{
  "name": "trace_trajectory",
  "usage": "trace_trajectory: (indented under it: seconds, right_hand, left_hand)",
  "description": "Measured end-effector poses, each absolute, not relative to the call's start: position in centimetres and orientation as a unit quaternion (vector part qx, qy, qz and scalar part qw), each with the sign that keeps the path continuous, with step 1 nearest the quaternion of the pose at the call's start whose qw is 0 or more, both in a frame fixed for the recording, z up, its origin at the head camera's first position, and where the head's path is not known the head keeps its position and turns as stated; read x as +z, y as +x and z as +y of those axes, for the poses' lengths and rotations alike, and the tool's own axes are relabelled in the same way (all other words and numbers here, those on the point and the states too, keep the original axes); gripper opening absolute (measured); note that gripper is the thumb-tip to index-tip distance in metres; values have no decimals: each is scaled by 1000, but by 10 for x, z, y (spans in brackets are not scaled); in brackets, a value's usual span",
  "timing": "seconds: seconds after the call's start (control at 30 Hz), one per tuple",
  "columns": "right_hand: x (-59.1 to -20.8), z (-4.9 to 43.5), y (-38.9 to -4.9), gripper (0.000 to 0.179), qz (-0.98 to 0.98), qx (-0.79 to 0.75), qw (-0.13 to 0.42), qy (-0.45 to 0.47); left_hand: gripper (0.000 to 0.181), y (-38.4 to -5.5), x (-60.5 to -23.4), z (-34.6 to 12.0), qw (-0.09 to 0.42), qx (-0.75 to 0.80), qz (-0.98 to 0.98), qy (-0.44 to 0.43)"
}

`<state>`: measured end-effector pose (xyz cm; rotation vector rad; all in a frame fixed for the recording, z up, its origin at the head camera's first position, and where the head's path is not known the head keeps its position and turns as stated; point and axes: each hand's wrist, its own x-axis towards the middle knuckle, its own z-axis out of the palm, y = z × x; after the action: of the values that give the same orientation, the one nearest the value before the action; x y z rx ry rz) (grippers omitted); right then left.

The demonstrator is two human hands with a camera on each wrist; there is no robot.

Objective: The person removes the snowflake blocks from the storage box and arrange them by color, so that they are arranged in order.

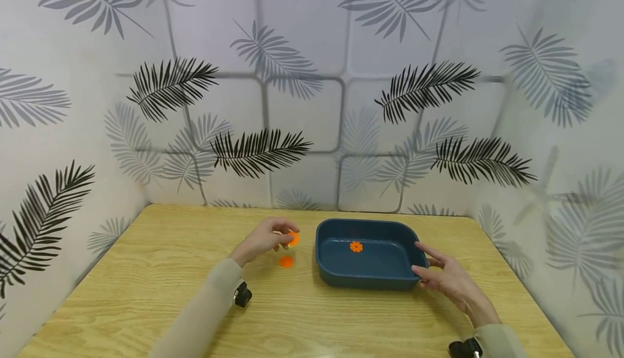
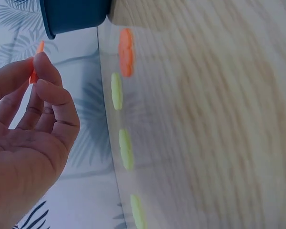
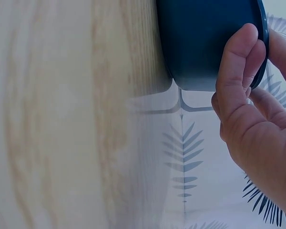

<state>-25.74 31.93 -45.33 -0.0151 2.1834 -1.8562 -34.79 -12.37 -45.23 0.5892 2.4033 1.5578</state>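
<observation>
My left hand (image 1: 267,236) pinches an orange flower-shaped slice (image 1: 294,239) between thumb and fingertips, raised above the table just left of a dark blue rectangular basin (image 1: 365,282). Below it, a second orange slice (image 1: 286,262) lies on the tabletop. Inside the basin, on its floor, is another orange flower-shaped slice (image 1: 356,247) with small cut-outs. The basin's right end is held by my right hand (image 1: 450,282); in the right wrist view its fingers (image 3: 236,71) lie against the outer wall, right at the rim. The left wrist view shows the pinched slice edge-on.
Three pale green slices (image 2: 126,149) lie in a row on the wooden table (image 1: 161,277) beyond the orange one in the left wrist view. Leaf-patterned panels (image 1: 302,114) rise behind the table and at both sides. A small black device is strapped to each wrist.
</observation>
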Motion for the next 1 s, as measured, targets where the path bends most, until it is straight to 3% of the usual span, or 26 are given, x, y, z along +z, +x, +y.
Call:
trace_trajectory:
  seconds: [0.37,1.0]
  right_hand:
    - [-454,319,-257,81,755,-642,135,-3]
    - [-454,320,-258,81,752,-644,140,-8]
  left_hand:
    - [30,-345,-455,-147,135,529,817,186]
    - [26,-337,-458,-172,189,484,839,163]
